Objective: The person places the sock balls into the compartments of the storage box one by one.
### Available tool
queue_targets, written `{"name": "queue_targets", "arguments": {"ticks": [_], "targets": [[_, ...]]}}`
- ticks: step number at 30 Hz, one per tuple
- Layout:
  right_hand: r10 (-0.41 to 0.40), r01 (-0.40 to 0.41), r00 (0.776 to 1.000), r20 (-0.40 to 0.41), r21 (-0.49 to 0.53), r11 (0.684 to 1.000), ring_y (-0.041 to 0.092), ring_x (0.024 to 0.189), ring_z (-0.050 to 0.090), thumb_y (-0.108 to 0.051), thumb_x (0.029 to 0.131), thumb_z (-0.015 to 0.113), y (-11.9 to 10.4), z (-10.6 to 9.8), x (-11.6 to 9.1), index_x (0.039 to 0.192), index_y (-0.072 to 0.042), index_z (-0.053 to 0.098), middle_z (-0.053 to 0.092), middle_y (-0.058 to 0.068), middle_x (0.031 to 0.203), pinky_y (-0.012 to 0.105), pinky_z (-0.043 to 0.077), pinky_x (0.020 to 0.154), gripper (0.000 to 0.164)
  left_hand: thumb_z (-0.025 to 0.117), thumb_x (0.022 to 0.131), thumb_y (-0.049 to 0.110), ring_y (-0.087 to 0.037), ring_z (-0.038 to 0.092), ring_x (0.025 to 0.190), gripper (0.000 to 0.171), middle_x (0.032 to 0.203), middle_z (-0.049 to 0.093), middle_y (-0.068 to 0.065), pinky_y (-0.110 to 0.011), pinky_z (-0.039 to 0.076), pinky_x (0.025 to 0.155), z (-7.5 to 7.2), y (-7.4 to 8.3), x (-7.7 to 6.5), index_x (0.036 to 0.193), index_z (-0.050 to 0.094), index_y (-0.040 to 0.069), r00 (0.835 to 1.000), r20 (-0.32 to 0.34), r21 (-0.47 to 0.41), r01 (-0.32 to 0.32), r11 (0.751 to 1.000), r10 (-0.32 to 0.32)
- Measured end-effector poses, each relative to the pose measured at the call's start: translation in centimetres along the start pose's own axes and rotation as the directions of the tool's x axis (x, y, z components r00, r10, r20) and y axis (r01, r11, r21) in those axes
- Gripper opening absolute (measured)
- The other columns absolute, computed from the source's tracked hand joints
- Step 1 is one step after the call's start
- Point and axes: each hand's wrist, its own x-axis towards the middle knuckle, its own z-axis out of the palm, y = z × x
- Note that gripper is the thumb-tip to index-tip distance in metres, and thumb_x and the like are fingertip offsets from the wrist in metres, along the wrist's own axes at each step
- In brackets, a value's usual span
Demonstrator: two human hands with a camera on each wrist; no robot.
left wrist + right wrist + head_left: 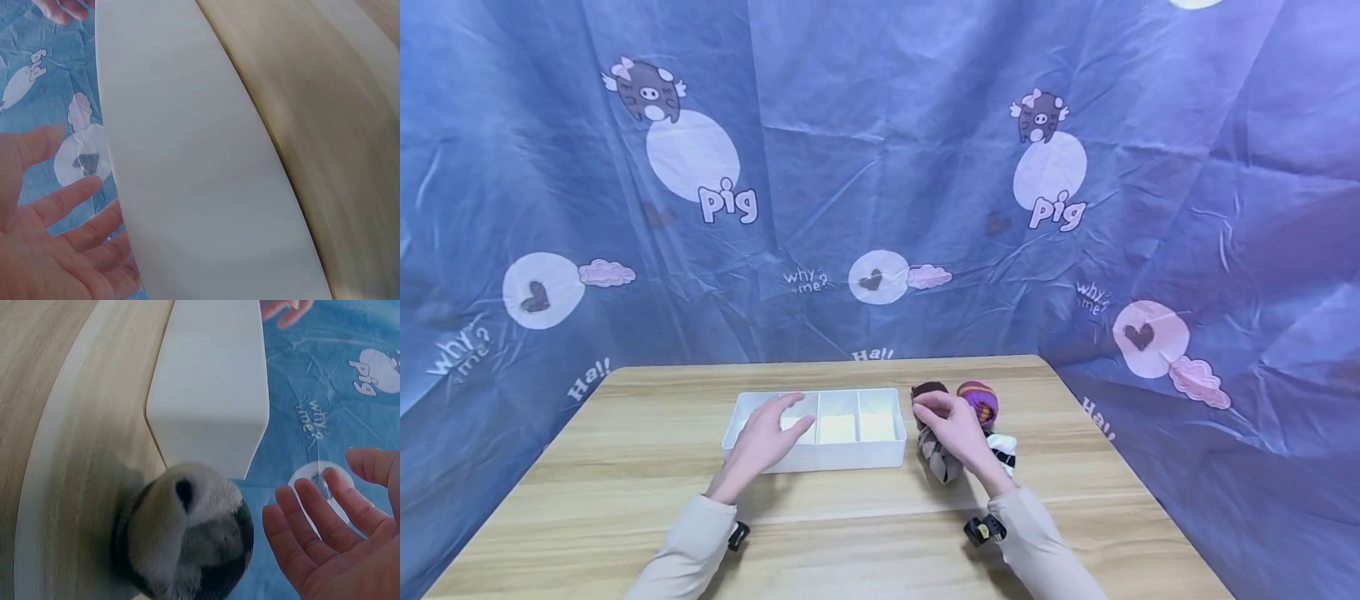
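A long white divided box point(835, 456) stands on the table. Over its left part hovers my left hand point(765, 433), fingers spread and holding nothing. In the left wrist view the hand point(69, 244) appears beside the box's long white wall point(187, 150). To the right of the box lies a group of rolled-up socks: a dark brown one point(931, 387), a purple one with orange stripes point(977, 402), a grey patterned one point(938, 461) and a white-and-black one point(1003, 450). My right hand point(957, 429) is above them, its fingers extended and apart from the grey patterned sock point(187, 537) in the right wrist view.
The wooden table point(850, 542) carries the box and socks near its far side. Behind and around it hangs a blue cloth point(880, 192) printed with pigs and hearts. Black straps with small devices point(985, 529) are worn at both wrists.
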Motion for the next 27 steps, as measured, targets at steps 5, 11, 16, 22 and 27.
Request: {"name": "queue_targets", "arguments": {"ticks": [5, 11, 16, 22, 27], "targets": [[0.073, -0.076, 0.997, 0.026, 0.136, 0.988, 0.008, 0.089, 0.065, -0.016, 0.091, 0.07, 0.5, -1.0, -0.1, 0.111, -0.001, 0.07, 0.073, 0.013, 0.107, 0.016, 0.054, 0.078, 0.025, 0.069, 0.092, 0.028, -0.035, 0.06, 0.117, 0.046, 0.127, 0.065, -0.017, -0.053, 0.05, 0.099, -0.8, -1.4, -0.4, 0.13, 0.062, 0.004, 0.999, -0.043, -0.055, -0.007, 0.998, 0.005], [0.052, -0.066, 0.997, 0.064, 0.238, 0.969, 0.002, 0.094, 0.064, -0.012, 0.092, 0.068, 1.3, -3.0, -0.4, 0.119, 0.006, 0.065, 0.067, 0.025, 0.12, 0.014, 0.053, 0.085, 0.032, 0.071, 0.09, 0.019, -0.035, 0.062, 0.114, 0.039, 0.123, 0.068, -0.018, -0.052, 0.052, 0.096, -2.1, -2.9, -1.0, 0.125, 0.065, 0.002, 0.993, -0.121, -0.15, -0.017, 0.989, -0.001], [0.052, -0.053, 0.999, 0.013, 0.19, 0.98, -0.002, 0.092, 0.063, -0.009, 0.091, 0.069, 2.2, -4.6, -0.6, 0.119, 0.009, 0.064, 0.067, 0.025, 0.119, 0.011, 0.051, 0.085, 0.034, 0.072, 0.089, 0.021, -0.041, 0.054, 0.124, 0.038, 0.128, 0.064, -0.021, -0.056, 0.043, 0.105, -3.1, -4.2, -1.9, 0.123, 0.067, 0.005, 0.981, -0.185, -0.116, 0.034, 0.993, -0.056], [0.105, -0.099, 0.992, -0.073, 0.078, 0.992, -0.005, 0.087, 0.061, -0.013, 0.089, 0.072, 3.5, -6.0, -1.0, 0.115, 0.004, 0.068, 0.072, 0.016, 0.111, 0.009, 0.049, 0.08, 0.031, 0.071, 0.09, 0.021, -0.043, 0.046, 0.13, 0.043, 0.137, 0.056, -0.023, -0.058, 0.036, 0.11, -3.9, -5.7, -3.1, 0.129, 0.063, 0.003, 0.981, -0.167, -0.121, 0.079, 0.99, -0.099], [0.111, -0.104, 0.991, -0.075, 0.098, 0.99, -0.005, 0.093, 0.06, -0.014, 0.09, 0.071, 4.3, -7.2, -1.5, 0.119, 0.005, 0.066, 0.069, 0.021, 0.117, 0.007, 0.047, 0.082, 0.035, 0.068, 0.093, 0.021, -0.042, 0.038, 0.137, 0.047, 0.146, 0.047, -0.022, -0.06, 0.04, 0.109, -4.6, -6.4, -3.9, 0.135, 0.057, 0.003, 0.986, -0.117, -0.177, 0.097, 0.979, -0.119]]}}
